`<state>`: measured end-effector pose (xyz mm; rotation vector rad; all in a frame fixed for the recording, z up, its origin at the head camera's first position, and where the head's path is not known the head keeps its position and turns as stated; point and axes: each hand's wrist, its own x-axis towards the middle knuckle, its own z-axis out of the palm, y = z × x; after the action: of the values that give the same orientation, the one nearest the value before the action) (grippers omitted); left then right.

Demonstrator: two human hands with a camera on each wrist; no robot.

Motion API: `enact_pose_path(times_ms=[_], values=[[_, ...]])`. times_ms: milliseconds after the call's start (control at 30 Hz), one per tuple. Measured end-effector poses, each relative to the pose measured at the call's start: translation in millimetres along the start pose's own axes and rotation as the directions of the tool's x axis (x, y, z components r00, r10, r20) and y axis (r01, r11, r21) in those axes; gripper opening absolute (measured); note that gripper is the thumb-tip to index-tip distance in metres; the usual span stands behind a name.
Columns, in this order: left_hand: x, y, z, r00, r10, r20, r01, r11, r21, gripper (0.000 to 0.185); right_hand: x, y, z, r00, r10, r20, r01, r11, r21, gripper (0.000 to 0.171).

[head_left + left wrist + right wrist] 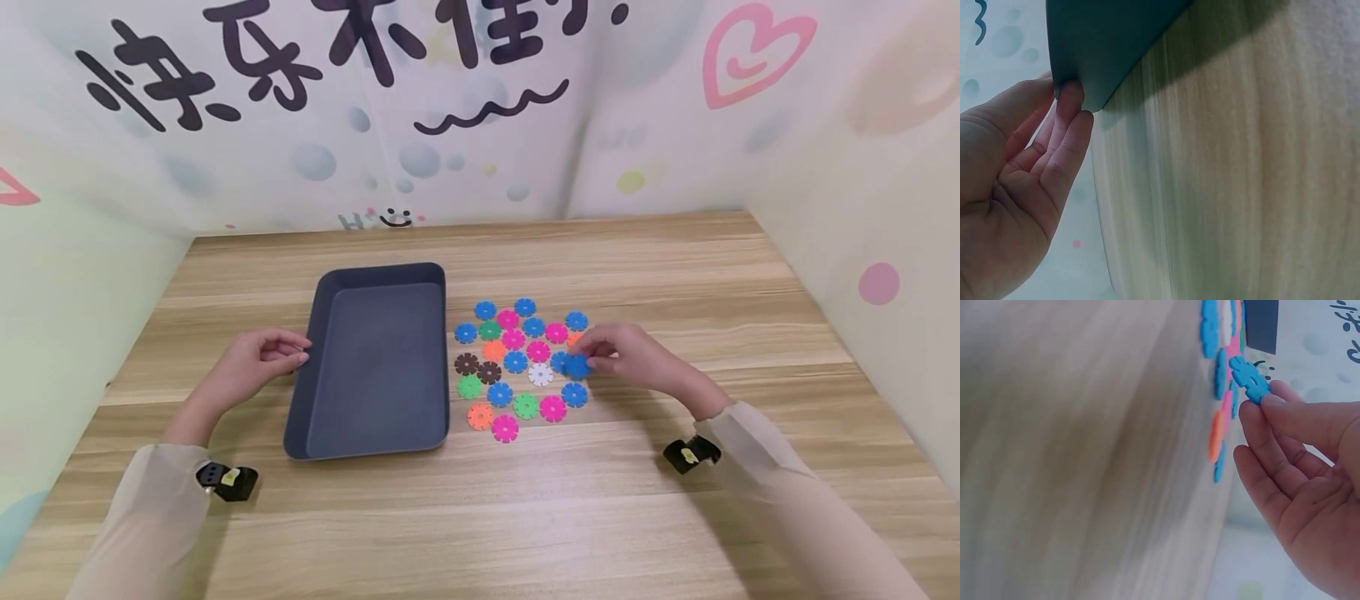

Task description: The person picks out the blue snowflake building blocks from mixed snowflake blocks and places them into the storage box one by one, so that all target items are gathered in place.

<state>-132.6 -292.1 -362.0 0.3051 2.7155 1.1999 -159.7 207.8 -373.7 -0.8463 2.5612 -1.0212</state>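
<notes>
A dark grey tray [375,275] lies on the wooden table with nothing in it. My left hand [262,360] is at its left wall, thumb on the rim and fingertips [1072,100] against the outside of the tray [1110,44]. Right of the tray lies a cluster of flat snowflake discs [517,367] in blue, pink, green, orange, brown and white. My right hand [630,358] is at the cluster's right edge and pinches a blue disc [577,365] between thumb and fingertips. The right wrist view shows that blue disc [1249,379] tilted, raised a little off the table.
Painted walls [480,108] close in the table on the left, back and right. Bare wood [675,267] stretches behind and to the right of the discs and along the front edge. A small black wrist camera [227,481] sits on each sleeve.
</notes>
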Motion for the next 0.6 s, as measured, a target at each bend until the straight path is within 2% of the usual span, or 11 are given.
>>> enact_pose_path(times_ms=[300, 600], values=[[-1.1, -0.7, -0.3, 1.0, -0.01, 0.004, 0.01, 1.0, -0.006, 0.028, 19.7, -19.1, 1.9, 0.998, -0.064, -0.002, 0.064, 0.997, -0.046, 0.021], [-1.1, -0.7, 0.1, 1.0, -0.013, 0.002, 0.013, 1.0, -0.004, 0.029, 43.9, -43.3, 8.0, 0.993, -0.11, 0.037, 0.112, 0.992, -0.053, 0.021]])
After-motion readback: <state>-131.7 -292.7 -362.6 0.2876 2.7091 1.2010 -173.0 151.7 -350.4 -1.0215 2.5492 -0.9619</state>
